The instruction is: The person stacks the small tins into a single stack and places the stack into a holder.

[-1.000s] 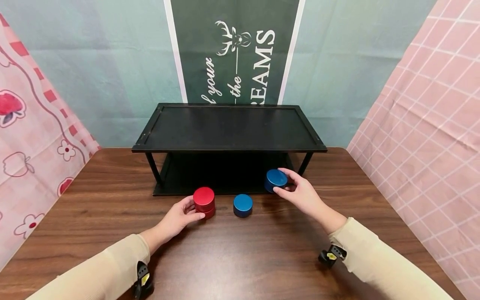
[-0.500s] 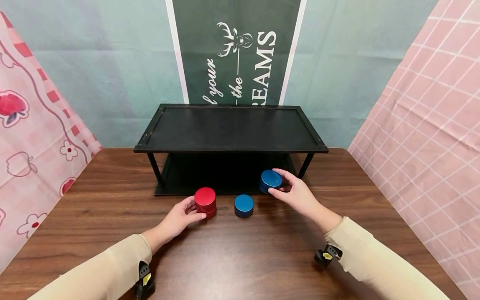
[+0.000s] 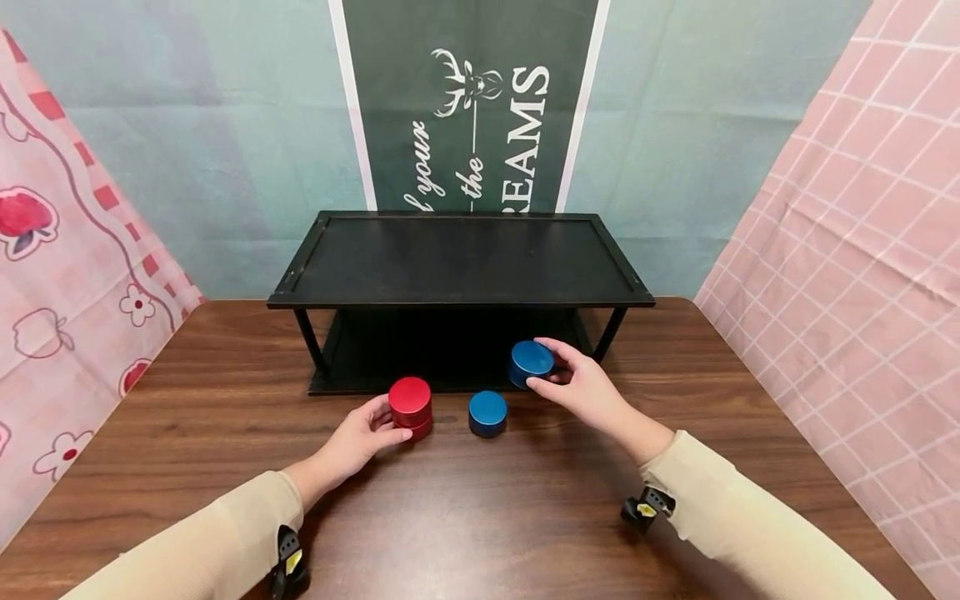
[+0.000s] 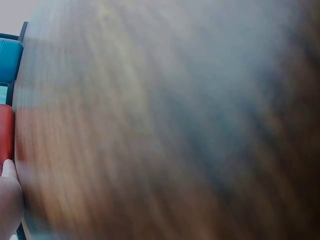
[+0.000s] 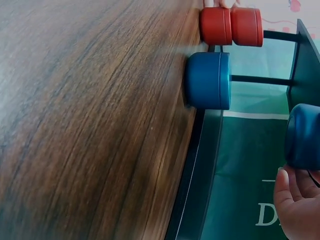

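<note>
Two red round tins (image 3: 410,396) stand stacked on the table in front of the rack. My left hand (image 3: 352,440) grips this stack from the left, thumb at the front near the lower tin and fingers round behind. To the right of the stack, a blue round tin (image 3: 487,410) sits on the table. My right hand (image 3: 588,392) holds a second blue tin (image 3: 531,363) by its side, between thumb and fingers. The right wrist view shows that held tin (image 5: 304,137) raised well off the table, higher than the standing blue tin (image 5: 206,80).
Behind the tins is a low black two-level rack (image 3: 461,258), its lower shelf (image 3: 420,354) close to the standing tins. The wooden table (image 3: 465,517) extends toward me. Pink cloths (image 3: 862,250) hang at both sides and a green printed cloth at the back.
My right hand has carried its blue tin leftward, closer to the blue tin on the table. The left hand and the red stack have stayed in place.
</note>
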Demonstrator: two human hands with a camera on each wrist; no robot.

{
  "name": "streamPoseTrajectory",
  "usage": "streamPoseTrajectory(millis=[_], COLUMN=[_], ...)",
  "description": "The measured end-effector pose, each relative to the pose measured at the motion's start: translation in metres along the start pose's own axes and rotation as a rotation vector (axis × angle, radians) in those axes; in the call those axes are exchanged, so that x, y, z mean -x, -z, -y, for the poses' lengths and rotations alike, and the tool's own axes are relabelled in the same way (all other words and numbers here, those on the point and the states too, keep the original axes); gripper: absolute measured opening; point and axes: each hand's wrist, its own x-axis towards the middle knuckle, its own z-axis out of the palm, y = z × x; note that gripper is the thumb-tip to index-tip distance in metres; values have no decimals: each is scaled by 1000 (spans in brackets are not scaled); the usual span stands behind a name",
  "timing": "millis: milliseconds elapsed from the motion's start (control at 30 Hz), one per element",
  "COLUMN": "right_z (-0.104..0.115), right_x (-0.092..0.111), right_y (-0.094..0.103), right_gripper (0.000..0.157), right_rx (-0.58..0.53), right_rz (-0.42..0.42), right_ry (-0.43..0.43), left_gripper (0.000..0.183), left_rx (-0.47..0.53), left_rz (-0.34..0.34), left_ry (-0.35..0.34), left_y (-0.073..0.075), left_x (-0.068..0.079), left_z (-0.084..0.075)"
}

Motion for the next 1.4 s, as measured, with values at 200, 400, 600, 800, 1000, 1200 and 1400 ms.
streamPoseTrajectory(millis=[200, 400, 600, 800, 1000, 1200, 1400], right_z=[4, 10, 11, 13, 15, 20, 22], right_x=[-2, -3, -6, -6, -9, -13, -14], right_y=[-4, -8, -9, -11, -19, -25, -29], right_gripper=[59, 60, 60, 60, 61, 60, 60], right_rx=[5, 4, -4, -5, -23, -40, -46], right_rz=[-2, 6, 14, 23, 48, 57, 69], right_ry=[17, 9, 30, 31, 21, 46, 53], left_gripper=[58, 57, 55, 57, 57, 57, 57], left_rx=[20, 26, 19, 27, 19, 31, 37], left_rz=[1, 0, -15, -5, -4, -10, 3], left_ry=[-6, -22, -36, -32, -27, -30, -29], left_y=[0, -1, -1, -2, -1, 0, -1], left_x=[0, -1, -3, -3, 1, 0, -1], left_z=[2, 4, 3, 3, 5, 5, 6])
